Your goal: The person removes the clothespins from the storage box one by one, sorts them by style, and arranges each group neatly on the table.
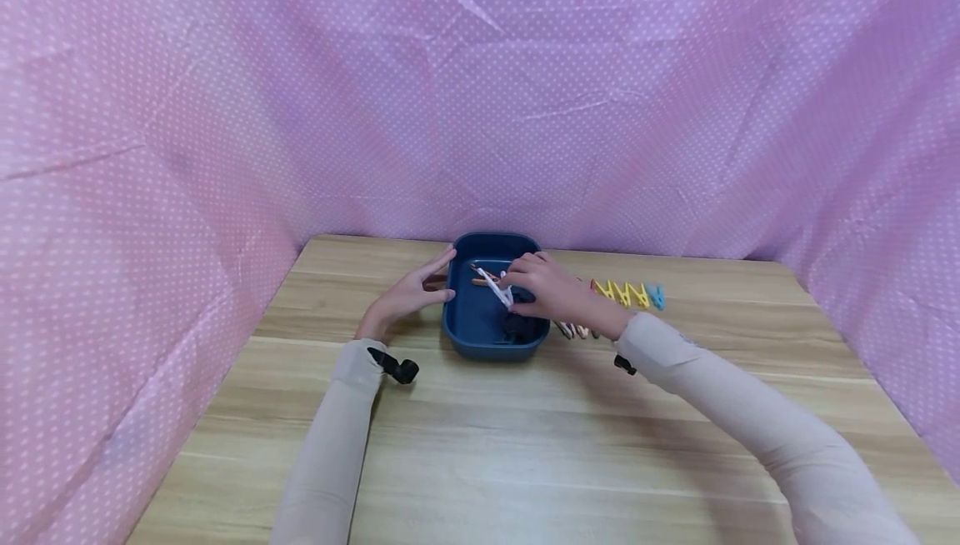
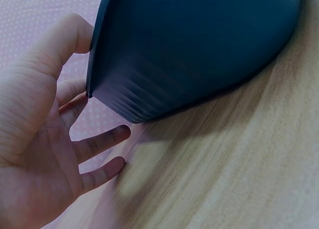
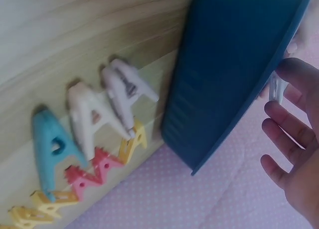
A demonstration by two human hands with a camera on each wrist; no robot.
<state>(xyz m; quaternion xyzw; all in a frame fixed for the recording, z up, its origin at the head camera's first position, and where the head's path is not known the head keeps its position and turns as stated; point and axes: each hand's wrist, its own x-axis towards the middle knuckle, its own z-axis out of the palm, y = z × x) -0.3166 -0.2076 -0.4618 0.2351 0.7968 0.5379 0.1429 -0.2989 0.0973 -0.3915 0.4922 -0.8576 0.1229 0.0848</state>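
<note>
A dark blue plastic bin point(image 1: 471, 322) stands toward the back of the table. My left hand point(image 1: 407, 295) is at its left side, with straight, spread fingers touching the rim; in the left wrist view the thumb of this hand point(image 2: 45, 124) meets the rim. Over the bin, my right hand point(image 1: 551, 288) pinches a white clothespin point(image 1: 495, 288). The right wrist view shows part of that clothespin point(image 3: 275, 88) between the fingertips, partly hidden by the bin wall. Inside the bin lie an orange-brown clothespin point(image 1: 483, 282) and dark items point(image 1: 517, 330) too shadowed to make out.
Right of the bin, clothespins lie in rows: several yellow ones point(image 1: 624, 293), a blue one point(image 1: 656, 297), and, in the right wrist view, a teal one point(image 3: 52, 149), a cream one point(image 3: 92, 114), a pale one point(image 3: 124, 87) and pink ones point(image 3: 79, 181). A pink dotted curtain point(image 1: 480, 112) hangs behind.
</note>
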